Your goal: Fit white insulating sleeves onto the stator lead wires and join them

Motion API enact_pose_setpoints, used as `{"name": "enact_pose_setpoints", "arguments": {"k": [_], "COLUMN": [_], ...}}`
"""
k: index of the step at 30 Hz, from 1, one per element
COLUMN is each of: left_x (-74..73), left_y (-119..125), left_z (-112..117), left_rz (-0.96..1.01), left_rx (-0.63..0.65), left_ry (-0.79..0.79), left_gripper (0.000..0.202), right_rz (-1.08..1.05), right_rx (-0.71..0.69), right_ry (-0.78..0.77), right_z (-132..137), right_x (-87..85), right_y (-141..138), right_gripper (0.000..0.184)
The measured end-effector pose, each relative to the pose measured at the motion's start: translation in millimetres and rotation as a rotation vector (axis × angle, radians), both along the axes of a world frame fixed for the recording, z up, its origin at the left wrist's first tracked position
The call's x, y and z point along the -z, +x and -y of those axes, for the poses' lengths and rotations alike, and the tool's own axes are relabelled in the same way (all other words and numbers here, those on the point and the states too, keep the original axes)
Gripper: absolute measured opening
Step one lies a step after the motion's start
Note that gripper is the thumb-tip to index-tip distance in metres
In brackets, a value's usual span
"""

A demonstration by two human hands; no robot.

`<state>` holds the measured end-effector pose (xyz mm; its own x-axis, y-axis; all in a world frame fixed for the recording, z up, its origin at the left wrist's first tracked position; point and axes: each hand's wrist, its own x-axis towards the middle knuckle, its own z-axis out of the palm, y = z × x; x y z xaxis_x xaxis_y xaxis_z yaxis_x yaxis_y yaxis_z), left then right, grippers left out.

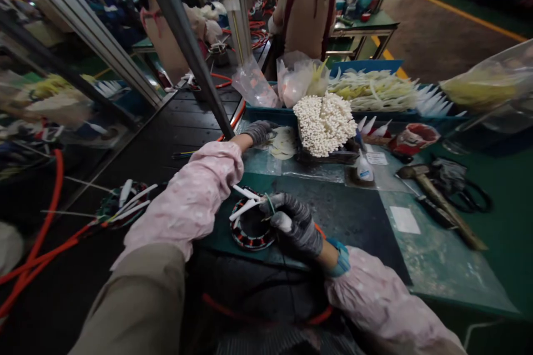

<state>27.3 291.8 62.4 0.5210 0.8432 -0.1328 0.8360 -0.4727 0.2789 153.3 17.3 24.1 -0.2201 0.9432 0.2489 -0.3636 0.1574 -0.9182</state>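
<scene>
A ring-shaped stator [252, 236] with a dark, orange-banded winding lies on the dark mat in front of me. White sleeved leads [245, 209] stick out from its upper side. My right hand [295, 224], in a grey striped glove, is closed at the stator's right edge, thumb and fingers pinching the lead ends beside a thin green wire [270, 204]. Farther forward, my left hand [259, 132], also gloved, reaches to a small pile of pale flat pieces [283, 143]. Its fingers are stretched out over the pile's left edge, somewhat blurred.
A box of thin white tubes [325, 125] stands behind the mat. Beyond it is a blue tray of pale strips [375, 90]. At right lie a hammer [443, 205], a small white bottle [364, 167] and a red cup [414, 138]. A slanted metal post [187, 44] rises at left. Co-workers sit ahead.
</scene>
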Motion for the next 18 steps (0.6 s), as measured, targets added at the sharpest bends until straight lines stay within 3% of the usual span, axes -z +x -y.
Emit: {"name": "enact_pose_setpoints", "arguments": {"k": [3, 7, 18], "left_x": [6.3, 18.4, 26.6], "left_y": [16.5, 17.5, -8.5], "left_z": [-20.4, -27.7, 1.2], "left_rz": [-0.061, -0.11, -0.096], "left_rx": [-0.015, -0.033, -0.132], "left_ry": [-0.002, -0.006, -0.04], "left_gripper": [0.043, 0.042, 0.04], "right_rz": [0.032, 0.019, -0.011], "right_rx": [-0.022, -0.063, -0.069], "right_ry": [0.027, 0.037, 0.07], "right_z": [-1.9, -3.2, -3.6], "right_x": [-3.1, -6.8, -3.4], "right_y": [0.8, 2.3, -0.2], "right_gripper": [0.033, 0.028, 0.018]}}
